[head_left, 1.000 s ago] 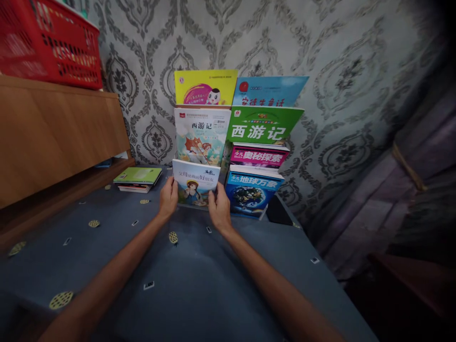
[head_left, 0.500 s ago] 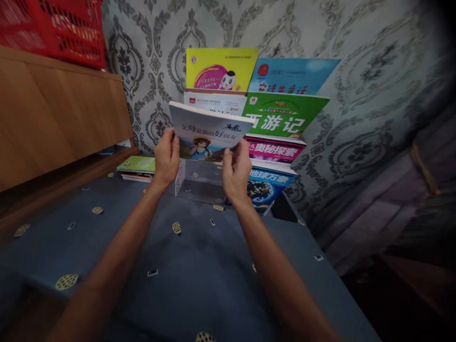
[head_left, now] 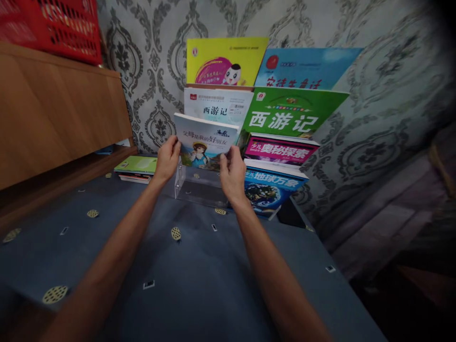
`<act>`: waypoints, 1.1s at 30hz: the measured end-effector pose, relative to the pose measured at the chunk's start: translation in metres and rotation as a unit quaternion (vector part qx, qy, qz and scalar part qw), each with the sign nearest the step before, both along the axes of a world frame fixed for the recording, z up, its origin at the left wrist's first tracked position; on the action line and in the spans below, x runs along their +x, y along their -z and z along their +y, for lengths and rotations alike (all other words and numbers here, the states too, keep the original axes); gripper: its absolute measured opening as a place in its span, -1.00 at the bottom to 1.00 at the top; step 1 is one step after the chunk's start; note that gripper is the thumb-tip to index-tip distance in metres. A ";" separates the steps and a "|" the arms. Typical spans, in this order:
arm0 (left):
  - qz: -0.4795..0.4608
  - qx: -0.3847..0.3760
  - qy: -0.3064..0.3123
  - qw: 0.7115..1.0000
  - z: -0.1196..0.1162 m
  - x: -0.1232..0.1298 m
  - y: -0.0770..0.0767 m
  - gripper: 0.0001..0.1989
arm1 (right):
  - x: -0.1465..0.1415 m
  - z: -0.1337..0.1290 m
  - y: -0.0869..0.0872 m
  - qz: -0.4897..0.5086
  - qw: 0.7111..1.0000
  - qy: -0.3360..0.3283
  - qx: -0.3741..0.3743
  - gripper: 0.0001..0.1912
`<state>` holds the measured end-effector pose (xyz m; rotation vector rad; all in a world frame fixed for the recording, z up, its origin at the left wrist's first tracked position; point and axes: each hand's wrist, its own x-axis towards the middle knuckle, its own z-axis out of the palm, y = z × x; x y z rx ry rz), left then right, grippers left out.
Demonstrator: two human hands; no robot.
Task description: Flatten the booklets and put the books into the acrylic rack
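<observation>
Both hands are up around a kids' paperback (head_left: 204,142), right over a clear plastic stand (head_left: 197,187). The left hand (head_left: 167,159) is pinching its bottom edge; the right hand (head_left: 232,175) is curling at the other corner, can't tell if it's gripping. A green book (head_left: 290,114) and five others are standing at 1 o'clock, a red basket (head_left: 50,28) sitting at 11.

A clear acrylic stand (head_left: 197,187) sits just below and between the left grip (head_left: 167,159) and right grip (head_left: 232,175), under the held paperback (head_left: 205,142). A blue book (head_left: 274,187) stands just right of the right grip, and a green book (head_left: 288,114) blocks forward reach. Left of the left grip, room runs across the table (head_left: 199,256) to a low book stack (head_left: 137,167) beneath a wooden cabinet (head_left: 60,114).
</observation>
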<state>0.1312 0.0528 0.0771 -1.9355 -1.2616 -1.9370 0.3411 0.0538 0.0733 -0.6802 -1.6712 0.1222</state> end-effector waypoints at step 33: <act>-0.064 -0.091 -0.083 0.990 0.001 0.012 0.018 -0.87 | -0.014 0.019 0.034 -0.041 0.997 0.066 -0.024 -0.35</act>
